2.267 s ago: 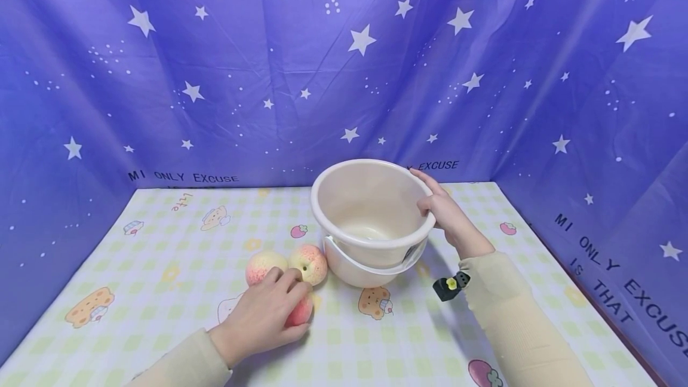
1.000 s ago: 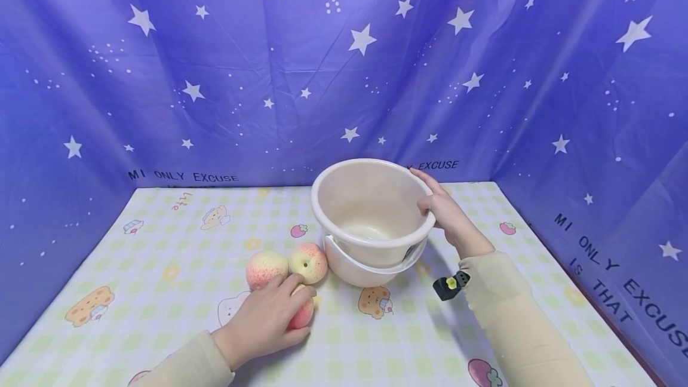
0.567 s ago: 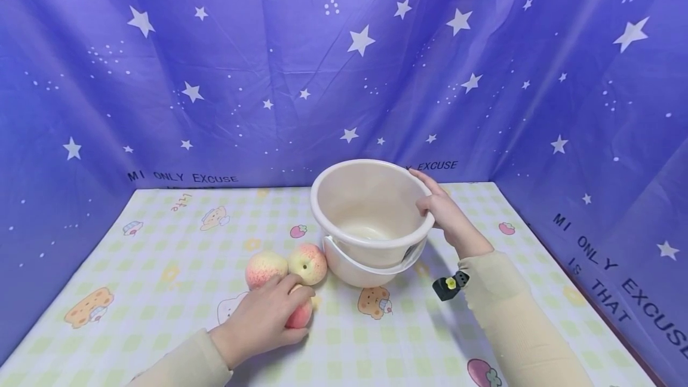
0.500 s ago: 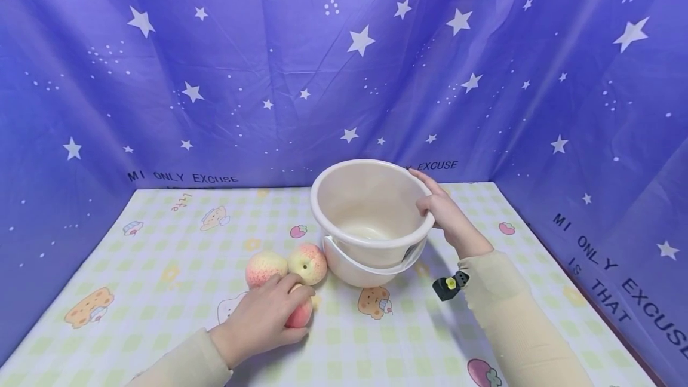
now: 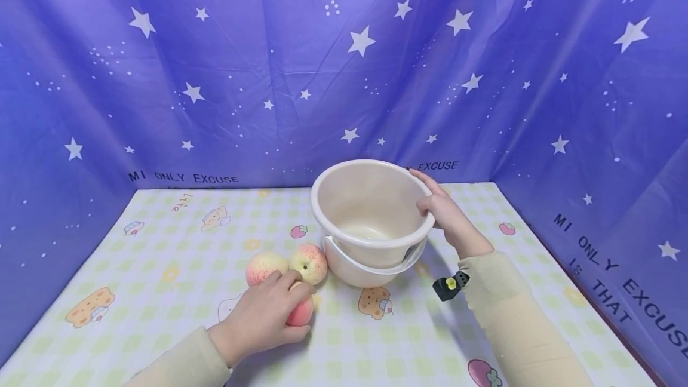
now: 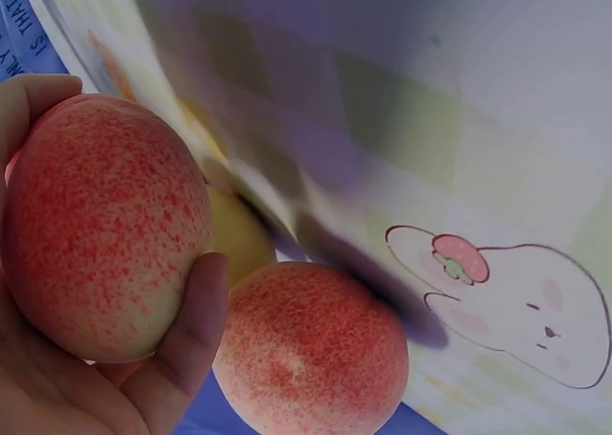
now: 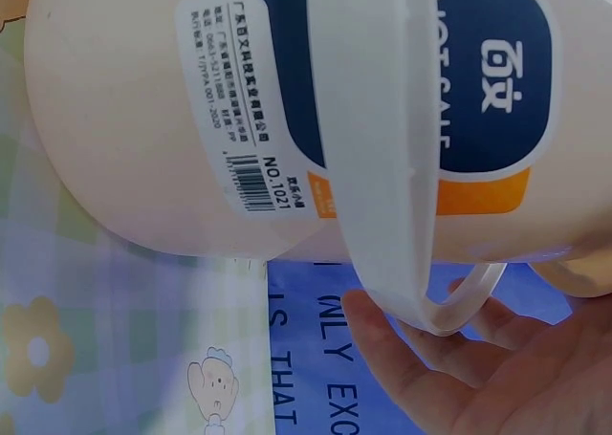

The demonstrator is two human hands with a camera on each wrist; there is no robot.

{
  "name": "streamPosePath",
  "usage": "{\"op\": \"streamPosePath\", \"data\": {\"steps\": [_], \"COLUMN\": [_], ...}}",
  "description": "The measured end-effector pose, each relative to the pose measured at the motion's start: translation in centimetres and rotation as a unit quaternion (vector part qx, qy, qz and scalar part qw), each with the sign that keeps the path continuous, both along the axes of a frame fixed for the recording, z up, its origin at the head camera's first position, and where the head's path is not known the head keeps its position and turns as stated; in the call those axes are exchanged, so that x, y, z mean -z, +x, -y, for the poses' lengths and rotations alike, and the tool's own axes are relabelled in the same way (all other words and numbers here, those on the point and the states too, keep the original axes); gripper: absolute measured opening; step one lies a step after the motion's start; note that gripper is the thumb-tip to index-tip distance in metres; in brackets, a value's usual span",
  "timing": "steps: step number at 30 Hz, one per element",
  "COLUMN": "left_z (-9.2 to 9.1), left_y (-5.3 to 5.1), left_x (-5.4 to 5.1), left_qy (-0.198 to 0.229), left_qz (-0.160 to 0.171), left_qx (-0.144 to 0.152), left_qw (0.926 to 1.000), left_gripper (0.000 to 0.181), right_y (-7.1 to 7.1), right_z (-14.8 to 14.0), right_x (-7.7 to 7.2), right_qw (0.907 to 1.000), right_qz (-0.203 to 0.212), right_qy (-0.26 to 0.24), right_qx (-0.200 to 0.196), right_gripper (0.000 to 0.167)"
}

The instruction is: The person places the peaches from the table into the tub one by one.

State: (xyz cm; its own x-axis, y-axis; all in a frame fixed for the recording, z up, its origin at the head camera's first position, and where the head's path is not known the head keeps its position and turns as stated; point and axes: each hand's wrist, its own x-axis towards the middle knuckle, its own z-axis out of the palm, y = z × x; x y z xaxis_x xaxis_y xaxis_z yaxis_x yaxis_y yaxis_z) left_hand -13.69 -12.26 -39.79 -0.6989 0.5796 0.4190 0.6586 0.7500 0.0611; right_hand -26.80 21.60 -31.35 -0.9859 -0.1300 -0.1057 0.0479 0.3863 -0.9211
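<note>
My left hand (image 5: 260, 318) curls round a red-and-yellow peach (image 5: 301, 313), low over the tablecloth. In the left wrist view, fingers and thumb wrap the sides of this peach (image 6: 105, 225). Two more peaches lie just beyond the hand: one (image 5: 266, 267) by the fingers and one (image 5: 309, 264) close against the bucket. The cream plastic bucket (image 5: 344, 270) has its mouth up, with nothing visible inside. My right hand (image 5: 448, 214) grips its right rim, thumb inside and fingers outside. The bucket's white handle (image 7: 378, 148) hangs down across a label.
A green-and-white checked tablecloth (image 5: 177, 237) with cartoon prints covers the table. Blue star-patterned curtains (image 5: 236, 76) close off the back and both sides. A small black object with a yellow flower (image 5: 450, 285) sits at the right sleeve's cuff.
</note>
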Motion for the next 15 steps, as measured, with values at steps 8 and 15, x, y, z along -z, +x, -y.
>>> {"op": "streamPosePath", "data": {"steps": [8,15], "left_z": [-0.11,-0.17], "left_y": [0.03,0.09], "left_x": [-0.44,-0.88], "left_qy": [-0.002,0.005], "left_qz": [-0.004,-0.015], "left_qx": [-0.011,-0.005], "left_qw": [0.9999,0.9999], "left_gripper": [0.043,0.044], "right_y": [-0.03,-0.02], "right_z": [-0.02,-0.04], "right_x": [0.04,0.12], "right_qw": [1.0000,1.0000], "right_qz": [0.000,-0.003], "right_qy": [0.000,0.000], "right_qx": [0.000,-0.001], "right_gripper": [0.098,0.097]}}
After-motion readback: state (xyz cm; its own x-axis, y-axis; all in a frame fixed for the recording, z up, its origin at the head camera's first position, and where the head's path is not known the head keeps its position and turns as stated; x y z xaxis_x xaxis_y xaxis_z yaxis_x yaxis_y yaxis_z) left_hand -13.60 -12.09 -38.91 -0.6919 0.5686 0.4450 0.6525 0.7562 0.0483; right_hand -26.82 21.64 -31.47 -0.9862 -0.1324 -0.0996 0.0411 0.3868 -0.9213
